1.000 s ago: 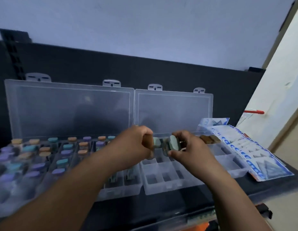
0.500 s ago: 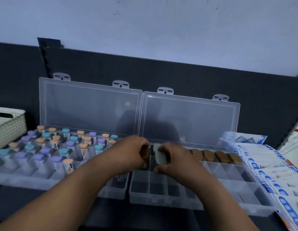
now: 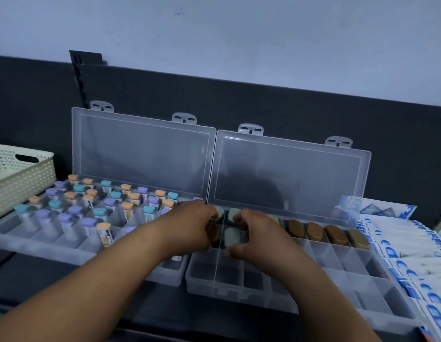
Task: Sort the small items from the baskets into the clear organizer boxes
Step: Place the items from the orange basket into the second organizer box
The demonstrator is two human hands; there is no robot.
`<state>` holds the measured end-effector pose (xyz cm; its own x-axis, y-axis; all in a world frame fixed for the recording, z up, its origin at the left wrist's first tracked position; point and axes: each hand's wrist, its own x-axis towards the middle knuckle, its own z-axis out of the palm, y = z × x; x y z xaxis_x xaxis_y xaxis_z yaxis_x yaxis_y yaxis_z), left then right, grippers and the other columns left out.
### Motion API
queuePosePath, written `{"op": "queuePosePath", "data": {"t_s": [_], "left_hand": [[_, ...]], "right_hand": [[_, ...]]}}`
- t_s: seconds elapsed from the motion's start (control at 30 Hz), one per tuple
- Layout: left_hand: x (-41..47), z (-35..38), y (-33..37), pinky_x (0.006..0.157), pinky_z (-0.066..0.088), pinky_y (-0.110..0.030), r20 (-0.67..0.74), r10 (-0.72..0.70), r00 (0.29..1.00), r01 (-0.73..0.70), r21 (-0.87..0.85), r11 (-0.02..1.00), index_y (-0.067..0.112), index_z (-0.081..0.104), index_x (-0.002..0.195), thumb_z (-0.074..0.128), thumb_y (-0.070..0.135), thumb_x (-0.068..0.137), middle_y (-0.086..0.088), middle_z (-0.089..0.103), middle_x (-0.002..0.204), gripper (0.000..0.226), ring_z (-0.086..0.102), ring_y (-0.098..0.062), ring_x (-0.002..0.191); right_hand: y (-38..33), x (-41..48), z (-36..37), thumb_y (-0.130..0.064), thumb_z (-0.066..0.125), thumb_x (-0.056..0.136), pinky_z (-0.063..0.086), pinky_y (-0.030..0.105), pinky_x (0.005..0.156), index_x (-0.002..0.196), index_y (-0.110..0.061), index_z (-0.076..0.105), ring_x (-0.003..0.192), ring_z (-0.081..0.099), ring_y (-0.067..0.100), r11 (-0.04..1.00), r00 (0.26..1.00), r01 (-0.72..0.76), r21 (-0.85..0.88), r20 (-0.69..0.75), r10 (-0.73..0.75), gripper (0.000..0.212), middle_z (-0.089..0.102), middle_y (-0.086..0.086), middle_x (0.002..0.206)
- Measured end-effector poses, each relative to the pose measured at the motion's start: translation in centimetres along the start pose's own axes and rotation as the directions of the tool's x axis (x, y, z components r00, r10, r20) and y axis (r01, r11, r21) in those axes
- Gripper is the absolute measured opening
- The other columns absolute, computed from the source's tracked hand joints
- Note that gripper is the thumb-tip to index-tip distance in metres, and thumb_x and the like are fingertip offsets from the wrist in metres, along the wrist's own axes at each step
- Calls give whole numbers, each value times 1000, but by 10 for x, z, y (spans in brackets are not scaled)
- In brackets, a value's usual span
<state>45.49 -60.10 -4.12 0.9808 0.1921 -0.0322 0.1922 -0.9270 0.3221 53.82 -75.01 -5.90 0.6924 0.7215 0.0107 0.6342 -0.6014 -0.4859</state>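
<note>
Two clear organizer boxes stand open side by side. The left organizer (image 3: pixel 73 253) is full of upright vials (image 3: pixel 104 214) with orange, teal and purple caps. In the right organizer (image 3: pixel 239 293) brown oval cases (image 3: pixel 335 234) fill the back row. My left hand (image 3: pixel 189 227) grips a brown oval case (image 3: pixel 213 233) in a compartment at the box's left end. My right hand (image 3: pixel 255 234) pinches a pale green oval case (image 3: pixel 231 236) in the compartment beside it. Two more pale green cases (image 3: pixel 218 214) sit just behind, partly hidden by my fingers.
A cream woven basket (image 3: pixel 22 176) stands at the far left behind the vials. White packets with blue print (image 3: pixel 411 255) lie fanned along the right organizer's right side. Both lids (image 3: pixel 288 174) lean upright against the dark back panel.
Both hands have come down from above the right organizer into its left compartments, carrying the brown and the pale green case. My view has swung left, bringing the basket in.
</note>
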Motion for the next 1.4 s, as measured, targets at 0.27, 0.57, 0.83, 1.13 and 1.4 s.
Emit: {"op": "queuePosePath", "data": {"t_s": [0.27, 0.57, 0.83, 1.13, 1.4], "left_hand": [[-25, -10, -2, 97, 39, -34, -200, -13, 980, 22, 45, 999, 24, 56, 122, 66, 40, 81, 0, 55, 121, 45, 48, -18, 114], [-103, -47, -80, 116, 7, -34, -433, -145, 890, 281, 270, 921, 28, 13, 151, 51, 54, 88, 1, 9, 159, 78, 4, -18, 146], [-228, -89, -184, 115, 8, -37, -470, -298, 831, 465, 291, 836, 26, 10, 151, 46, 59, 89, -2, 5, 160, 79, 2, -22, 146], [-380, -134, -300, 116, 9, -39, -487, -443, 753, 609, 262, 749, 29, 12, 150, 47, 59, 89, 0, 8, 159, 77, 3, -21, 146], [-435, -165, -376, 116, 10, -41, -474, -518, 712, 664, 216, 715, 29, 14, 150, 45, 62, 87, 0, 13, 158, 78, 8, -20, 146]], "right_hand": [[-22, 0, -1, -37, 63, 88, 44, 33, 95, 124, -28, 51, 110, 49, 15, 990, 986, 122, -67, -110, -128, 40, 47, -6, 118], [-115, 8, 28, -47, 39, 99, 6, 40, 120, 152, -30, 13, 148, 3, 21, 903, 945, 278, -327, -79, -319, 62, 7, -2, 162], [-252, 9, 90, -56, 38, 95, 8, 41, 120, 152, -31, 14, 148, 5, 20, 849, 902, 412, -331, 17, -431, 67, 8, -2, 161], [-416, 3, 174, -63, 34, 91, 13, 40, 119, 151, -26, 23, 147, 13, 19, 781, 821, 549, -298, 18, -570, 72, 18, 1, 160], [-502, 21, 201, -55, 39, 95, 12, 40, 119, 152, -27, 21, 147, 12, 17, 752, 800, 591, -292, 96, -592, 65, 17, -2, 160]]}}
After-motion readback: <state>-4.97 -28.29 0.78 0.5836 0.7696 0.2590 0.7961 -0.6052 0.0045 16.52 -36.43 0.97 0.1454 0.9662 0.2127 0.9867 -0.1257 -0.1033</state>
